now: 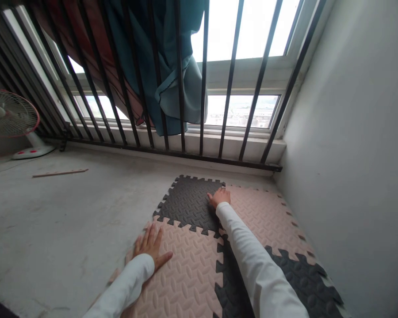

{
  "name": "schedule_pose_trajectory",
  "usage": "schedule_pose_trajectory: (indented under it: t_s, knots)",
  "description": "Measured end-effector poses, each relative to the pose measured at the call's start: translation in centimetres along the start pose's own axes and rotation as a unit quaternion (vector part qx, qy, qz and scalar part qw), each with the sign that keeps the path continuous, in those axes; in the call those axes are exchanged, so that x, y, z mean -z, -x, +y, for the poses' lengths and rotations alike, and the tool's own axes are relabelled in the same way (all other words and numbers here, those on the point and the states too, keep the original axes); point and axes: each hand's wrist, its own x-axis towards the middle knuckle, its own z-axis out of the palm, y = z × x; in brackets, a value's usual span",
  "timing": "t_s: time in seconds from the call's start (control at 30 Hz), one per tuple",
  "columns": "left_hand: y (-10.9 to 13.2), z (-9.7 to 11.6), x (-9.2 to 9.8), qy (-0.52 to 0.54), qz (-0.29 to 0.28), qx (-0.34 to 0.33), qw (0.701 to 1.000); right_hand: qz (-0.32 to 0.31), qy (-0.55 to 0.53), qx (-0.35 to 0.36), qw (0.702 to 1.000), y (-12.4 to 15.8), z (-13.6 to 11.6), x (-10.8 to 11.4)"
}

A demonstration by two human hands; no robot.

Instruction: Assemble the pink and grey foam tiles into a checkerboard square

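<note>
Resting our left hand (151, 247) and right hand (220, 197) on a patchwork of interlocking foam floor tiles beside a barred window.

Our left hand lies flat and open, its fingers spread on a pink textured foam tile (185, 276), holding nothing. The fingers of our right hand, open and slightly bent, touch a dark grey textured foam tile (187, 203) at its far corner, by the seam with a second pink foam tile (262, 216), and have hold of nothing. A second dark grey foam tile (305, 280) locks in at lower right. The tiles sit on a grey concrete floor (59, 221) against a white wall (345, 132), below black metal window bars (230, 79) and a teal curtain (172, 66). A thin wooden strip (59, 173) and a white electric fan with red trim (9, 119) stand off to the left.
</note>
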Motion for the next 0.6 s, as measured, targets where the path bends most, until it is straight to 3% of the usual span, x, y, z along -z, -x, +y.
schedule_pose_trajectory:
  t_s: [0.1,0.3,0.4,0.47,0.6]
  knots:
    - [-0.1,-0.1,-0.1,-0.002,-0.008,0.000,1.000,0.044,-0.009,-0.006,0.999,-1.2,0.5,-0.4]
    - [0.1,-0.1,0.0,0.002,-0.013,-0.004,1.000,-0.007,-0.005,0.014,1.000,-2.9,0.6,0.2]
    - [0.2,-0.1,0.1,0.007,-0.011,-0.006,1.000,0.035,-0.014,-0.011,0.999,-4.0,0.6,0.7]
    - [0.3,-0.1,0.2,0.009,-0.012,-0.010,1.000,0.040,-0.016,-0.015,0.999,-4.5,1.0,0.2]
    - [0.4,0.1,0.4,0.007,-0.017,-0.007,1.000,-0.005,-0.024,0.005,1.000,-5.4,2.0,-1.4]
